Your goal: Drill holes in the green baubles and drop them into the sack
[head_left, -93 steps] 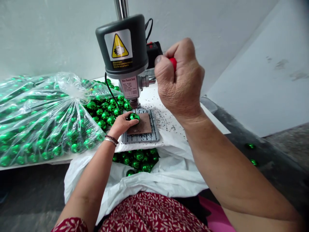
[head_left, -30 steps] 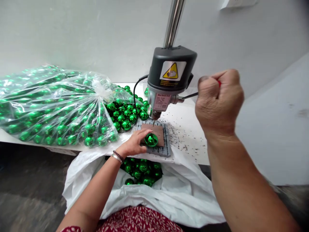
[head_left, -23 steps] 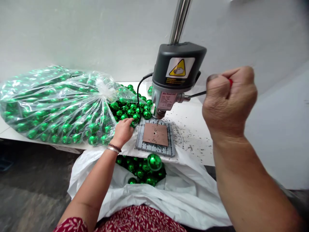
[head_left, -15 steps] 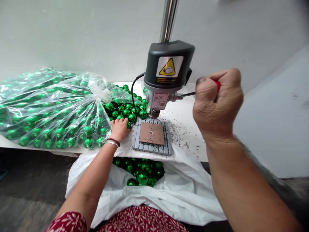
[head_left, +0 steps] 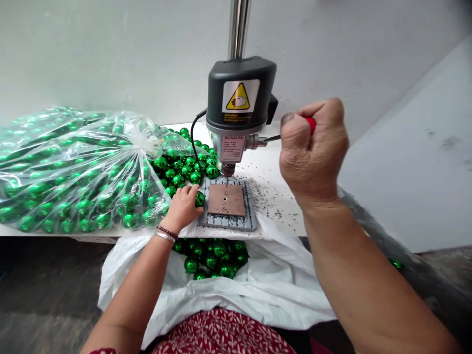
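Observation:
Between its fingers, my left hand (head_left: pixel 184 205) holds a shiny green ball (head_left: pixel 199 198) at the left edge of the drill press base (head_left: pixel 250 221). A brown square pad (head_left: pixel 232 200) with a small hole lies on that base, sprinkled with dark shavings. Above the hole points the drill bit (head_left: pixel 227 181) of the bench drill press (head_left: pixel 241 96), apart from the pad. My right hand (head_left: pixel 313 147) is closed around the red-tipped feed lever (head_left: pixel 310 126) at the machine's right side.
A knotted clear plastic bag (head_left: pixel 81 172) full of green balls covers the left of the white table (head_left: pixel 273 169). Loose green balls (head_left: pixel 180 167) lie behind my left hand. A white sack (head_left: pixel 273 275) across my lap holds several more. Black shavings scatter right of the base.
My left hand has brought a green ball from the loose pile to the base's left edge. My right hand stays on the lever. The view has shifted slightly right.

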`<state>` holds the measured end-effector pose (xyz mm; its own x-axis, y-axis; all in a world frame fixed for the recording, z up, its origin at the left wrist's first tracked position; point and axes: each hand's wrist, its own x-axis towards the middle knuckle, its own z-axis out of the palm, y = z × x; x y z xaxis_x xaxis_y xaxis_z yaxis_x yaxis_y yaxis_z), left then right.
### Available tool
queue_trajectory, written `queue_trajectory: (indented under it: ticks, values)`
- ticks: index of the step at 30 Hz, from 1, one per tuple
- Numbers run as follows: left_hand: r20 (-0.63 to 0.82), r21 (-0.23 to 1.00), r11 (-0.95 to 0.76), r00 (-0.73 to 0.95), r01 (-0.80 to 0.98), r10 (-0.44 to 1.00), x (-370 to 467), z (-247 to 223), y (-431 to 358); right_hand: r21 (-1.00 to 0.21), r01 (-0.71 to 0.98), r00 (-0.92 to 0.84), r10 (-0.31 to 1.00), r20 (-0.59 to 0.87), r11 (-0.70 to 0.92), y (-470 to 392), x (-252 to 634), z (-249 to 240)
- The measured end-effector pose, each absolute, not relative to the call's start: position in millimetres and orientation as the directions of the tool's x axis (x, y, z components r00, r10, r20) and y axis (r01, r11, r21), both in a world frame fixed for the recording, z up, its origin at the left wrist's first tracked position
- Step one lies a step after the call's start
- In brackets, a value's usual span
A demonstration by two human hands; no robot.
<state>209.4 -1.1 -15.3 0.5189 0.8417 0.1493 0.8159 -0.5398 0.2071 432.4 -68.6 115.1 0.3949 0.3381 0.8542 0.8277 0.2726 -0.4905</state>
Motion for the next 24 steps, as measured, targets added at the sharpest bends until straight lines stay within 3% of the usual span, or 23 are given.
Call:
queue_trajectory:
  ticks: [8, 15, 20, 24]
  values:
    - [0.135, 0.596, -0.46, 0.483, 0.658, 0.865, 212, -38, -8, -0.499, 0.814, 0.401, 0.334, 0.853, 0.298, -68, 433, 113]
    - [0.133, 0.864, -0.24, 0.259, 0.442, 0.957, 221, -31, -11, -0.487, 0.828, 0.386, 0.349, 0.854, 0.277, -70, 432, 112]
    - [-0.002, 0.97, -0.086, 0.361, 0.226, 0.933, 221, -19, -9, -0.489, 0.836, 0.39, 0.357, 0.849, 0.25, -69, 434, 111]
    - [-0.096, 0.985, 0.022, 0.436, 0.172, 0.895, 229, -20, -4, -0.491, 0.84, 0.384, 0.387, 0.838, 0.23, -69, 435, 112]
